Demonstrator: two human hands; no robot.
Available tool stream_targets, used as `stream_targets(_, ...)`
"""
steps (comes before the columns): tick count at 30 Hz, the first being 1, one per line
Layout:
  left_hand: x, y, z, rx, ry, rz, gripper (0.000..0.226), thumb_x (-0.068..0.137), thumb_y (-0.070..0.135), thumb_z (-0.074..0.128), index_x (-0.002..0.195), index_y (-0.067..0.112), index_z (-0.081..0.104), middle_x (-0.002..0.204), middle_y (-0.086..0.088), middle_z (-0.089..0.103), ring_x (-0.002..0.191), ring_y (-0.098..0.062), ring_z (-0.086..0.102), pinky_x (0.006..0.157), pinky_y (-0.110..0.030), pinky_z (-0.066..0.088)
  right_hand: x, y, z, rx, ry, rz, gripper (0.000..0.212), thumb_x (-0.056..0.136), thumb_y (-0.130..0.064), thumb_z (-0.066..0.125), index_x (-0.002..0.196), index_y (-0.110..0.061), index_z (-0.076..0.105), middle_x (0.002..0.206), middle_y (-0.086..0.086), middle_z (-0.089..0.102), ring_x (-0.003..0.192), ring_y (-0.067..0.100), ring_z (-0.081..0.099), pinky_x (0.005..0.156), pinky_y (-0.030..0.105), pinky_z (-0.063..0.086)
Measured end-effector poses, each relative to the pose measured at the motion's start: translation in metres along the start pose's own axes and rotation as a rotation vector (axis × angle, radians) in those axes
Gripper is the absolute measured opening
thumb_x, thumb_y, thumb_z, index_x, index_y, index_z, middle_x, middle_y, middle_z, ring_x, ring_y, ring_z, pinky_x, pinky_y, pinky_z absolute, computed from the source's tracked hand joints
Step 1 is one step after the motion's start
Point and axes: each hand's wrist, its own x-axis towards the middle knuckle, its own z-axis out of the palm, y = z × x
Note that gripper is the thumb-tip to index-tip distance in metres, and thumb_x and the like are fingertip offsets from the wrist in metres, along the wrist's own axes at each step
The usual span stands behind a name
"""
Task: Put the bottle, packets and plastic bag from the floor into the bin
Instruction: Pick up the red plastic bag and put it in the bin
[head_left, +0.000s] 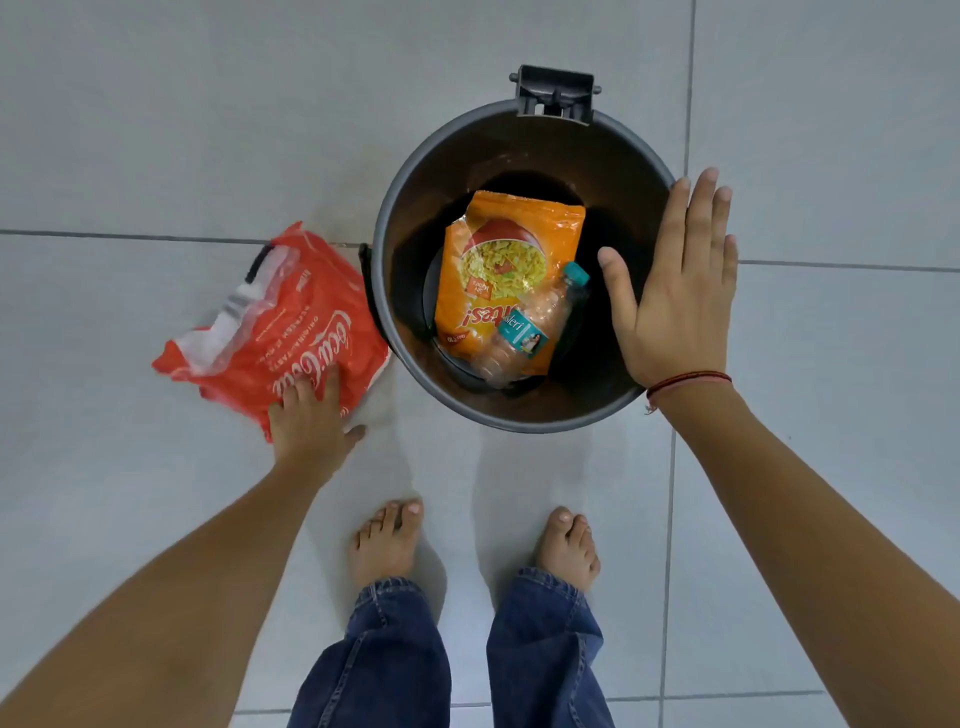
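Note:
A round grey bin (395, 218) stands open on the tiled floor. Inside it lie an orange snack packet (498, 260) and a clear plastic bottle (540, 322) with a teal cap. A red plastic bag (291, 332) with white lettering lies on the floor just left of the bin. My left hand (311, 415) rests on the bag's near edge, fingers on the plastic; a firm grip cannot be made out. My right hand (675, 280) hovers flat and spread over the bin's right rim, holding nothing.
The bin's hinge bracket (555, 93) sticks out at its far side. My bare feet (387, 540) stand on the light grey tiles just in front of the bin, jeans below them.

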Motion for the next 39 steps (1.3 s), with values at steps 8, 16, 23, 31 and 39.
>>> stream_targets(8,-0.009,-0.001,-0.007,0.009,0.173,0.088,0.02,0.081,0.018,0.067,0.089,0.001,0.072,0.097,-0.019,0.066,0.091,-0.04,0.061,0.086,-0.051,0.048,0.0,0.001,0.001,0.013,-0.004,0.006,0.071,0.096,-0.049,0.032,0.149,-0.008,0.009,0.159,0.015,0.007,0.147,0.028,0.003,0.118,0.04,0.006)
stream_targets(16,-0.024,-0.004,-0.052,-0.859,0.624,-0.075,0.023,0.096,0.025,0.041,0.116,0.016,0.05,0.112,-0.013,0.061,0.102,-0.028,0.055,0.091,-0.037,0.043,-0.001,-0.002,-0.005,0.048,-0.037,0.023,0.07,0.096,-0.049,0.031,0.148,-0.007,0.01,0.158,0.016,0.008,0.146,0.03,0.005,0.118,0.042,0.009)
stream_targets(23,-0.06,0.043,0.108,-0.714,-0.136,0.188,0.052,0.079,0.021,0.032,0.13,0.018,0.026,0.096,-0.017,0.072,0.076,-0.033,0.069,0.063,-0.044,0.057,0.0,-0.002,-0.004,0.141,-0.042,0.044,0.063,0.098,-0.042,0.031,0.148,-0.008,0.013,0.158,0.015,0.011,0.146,0.03,0.007,0.119,0.046,0.013)
stream_targets(31,-0.009,0.166,-0.171,-0.658,0.089,0.503,0.035,0.098,0.031,0.027,0.127,0.016,0.037,0.135,-0.012,0.047,0.136,-0.028,0.031,0.114,-0.06,-0.009,0.0,0.001,0.0,0.197,-0.005,0.042,0.057,0.1,-0.033,0.032,0.147,-0.005,0.015,0.158,0.017,0.012,0.146,0.031,0.007,0.119,0.046,0.013)
stream_targets(39,-0.024,0.178,-0.157,-0.767,-0.107,0.516,0.052,0.094,0.028,0.035,0.144,0.021,0.025,0.155,-0.011,0.024,0.141,-0.031,0.025,0.113,-0.057,0.022,0.0,-0.003,-0.009,0.16,-0.066,0.066,0.062,0.097,-0.039,0.028,0.146,-0.003,0.017,0.156,0.02,0.015,0.145,0.034,0.012,0.116,0.047,0.018)
